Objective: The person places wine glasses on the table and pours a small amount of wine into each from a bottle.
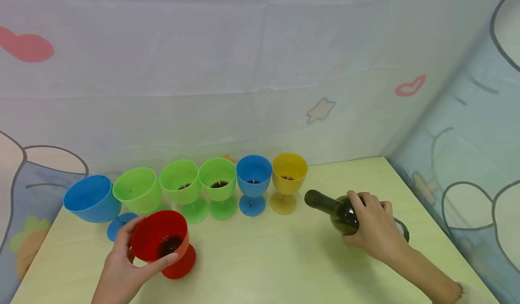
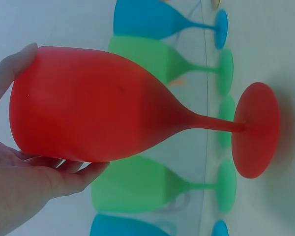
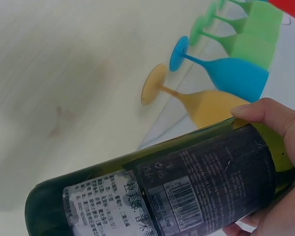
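Observation:
My left hand [image 1: 126, 263] grips the bowl of a red goblet [image 1: 180, 245], with dark liquid in its bottom. In the left wrist view the red goblet [image 2: 88, 103] shows its whole stem and foot, and the foot looks just off the tabletop. On the right, my right hand [image 1: 373, 227] holds a dark green wine bottle [image 1: 345, 216] by its body. The bottle lies tilted, neck pointing left towards the yellow goblet [image 1: 290, 173]. Its printed back label [image 3: 206, 182] faces the right wrist camera.
Along the back of the pale table [image 1: 260, 259] stand a blue goblet [image 1: 253, 177], several green goblets [image 1: 218, 180] and another blue goblet [image 1: 91, 200] at the far left. Dark liquid shows in several. A printed cloth [image 1: 260, 60] hangs behind, and another [image 1: 467, 168] borders the right side.

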A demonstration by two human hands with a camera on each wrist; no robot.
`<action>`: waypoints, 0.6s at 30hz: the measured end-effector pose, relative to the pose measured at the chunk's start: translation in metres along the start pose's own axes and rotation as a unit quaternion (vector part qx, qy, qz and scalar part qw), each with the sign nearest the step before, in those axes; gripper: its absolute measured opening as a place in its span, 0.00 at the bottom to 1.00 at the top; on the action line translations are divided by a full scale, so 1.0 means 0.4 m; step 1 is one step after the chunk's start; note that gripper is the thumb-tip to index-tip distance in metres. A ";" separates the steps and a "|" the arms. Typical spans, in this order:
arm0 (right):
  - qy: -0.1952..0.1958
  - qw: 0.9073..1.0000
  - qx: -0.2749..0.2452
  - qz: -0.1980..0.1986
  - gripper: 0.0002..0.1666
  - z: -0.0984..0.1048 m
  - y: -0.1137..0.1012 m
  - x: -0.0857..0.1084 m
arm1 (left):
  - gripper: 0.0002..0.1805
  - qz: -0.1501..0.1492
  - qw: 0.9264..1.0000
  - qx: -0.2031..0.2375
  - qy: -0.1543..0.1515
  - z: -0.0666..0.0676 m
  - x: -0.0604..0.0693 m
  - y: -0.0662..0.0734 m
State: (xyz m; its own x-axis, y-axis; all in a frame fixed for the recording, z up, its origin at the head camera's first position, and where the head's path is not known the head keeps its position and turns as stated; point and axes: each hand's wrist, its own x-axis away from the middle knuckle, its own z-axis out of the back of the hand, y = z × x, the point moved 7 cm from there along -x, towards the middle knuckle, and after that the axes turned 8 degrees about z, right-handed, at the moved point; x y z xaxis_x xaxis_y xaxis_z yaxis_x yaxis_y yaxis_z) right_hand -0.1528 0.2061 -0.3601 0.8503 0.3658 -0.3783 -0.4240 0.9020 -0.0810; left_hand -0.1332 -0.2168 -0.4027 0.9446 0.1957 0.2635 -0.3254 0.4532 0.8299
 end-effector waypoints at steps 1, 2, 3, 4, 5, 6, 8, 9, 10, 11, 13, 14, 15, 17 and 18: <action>0.004 1.000 -0.003 -0.001 0.48 0.001 0.004 0.001 | 0.58 0.007 1.000 -0.001 0.004 0.014 -0.004 -0.011; 0.007 1.000 -0.008 -0.002 0.48 0.001 0.009 0.002 | 0.58 0.015 1.000 -0.001 0.009 0.028 -0.007 -0.022; 0.011 1.000 -0.012 -0.004 0.47 0.002 0.013 0.002 | 0.58 0.018 1.000 0.000 0.016 0.042 -0.010 -0.033; 0.016 1.000 -0.014 -0.004 0.47 0.002 0.017 0.001 | 0.58 0.022 0.999 0.002 0.024 0.055 -0.013 -0.043; 0.020 1.000 -0.019 -0.006 0.46 0.003 0.022 0.002 | 0.57 0.024 0.999 0.004 0.032 0.067 -0.015 -0.053; 0.024 0.999 -0.022 -0.006 0.46 0.003 0.026 0.001 | 0.57 0.025 0.999 0.005 0.040 0.079 -0.019 -0.062; 0.027 0.999 -0.031 -0.011 0.45 0.005 0.034 0.000 | 0.56 0.029 0.998 0.005 0.056 0.103 -0.025 -0.083; 0.027 0.999 -0.035 -0.014 0.45 0.006 0.038 -0.001 | 0.55 0.031 0.997 0.005 0.065 0.115 -0.028 -0.093; 0.027 0.999 -0.039 -0.017 0.45 0.006 0.041 -0.001 | 0.55 0.034 0.997 0.005 0.073 0.126 -0.031 -0.103; 0.026 0.998 -0.045 -0.021 0.45 0.006 0.046 -0.001 | 0.55 0.038 0.996 0.006 0.081 0.138 -0.034 -0.113; 0.026 0.998 -0.055 -0.026 0.46 0.007 0.053 -0.002 | 0.54 0.047 0.994 0.007 0.100 0.159 -0.040 -0.130; 0.025 0.997 -0.063 -0.030 0.46 0.006 0.057 -0.002 | 0.54 0.052 0.993 0.007 0.109 0.169 -0.042 -0.137; 0.025 0.997 -0.068 -0.033 0.47 0.006 0.061 -0.003 | 0.54 0.057 0.991 0.008 0.118 0.179 -0.044 -0.143; 0.025 0.995 -0.085 -0.042 0.46 0.005 0.071 -0.005 | 0.54 0.067 0.989 0.015 0.130 0.194 -0.048 -0.149; 0.026 0.994 -0.093 -0.045 0.46 0.005 0.076 -0.007 | 0.53 0.072 0.988 0.017 0.137 0.201 -0.050 -0.152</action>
State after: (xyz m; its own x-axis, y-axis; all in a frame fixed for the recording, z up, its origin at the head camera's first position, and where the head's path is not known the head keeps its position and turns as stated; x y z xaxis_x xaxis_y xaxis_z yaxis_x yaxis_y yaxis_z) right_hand -0.1677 0.2330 -0.3597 0.8720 0.2685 -0.4094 -0.4014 0.8708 -0.2839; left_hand -0.1290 -0.3182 -0.4187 0.8405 0.4855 0.2406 -0.4487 0.3748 0.8113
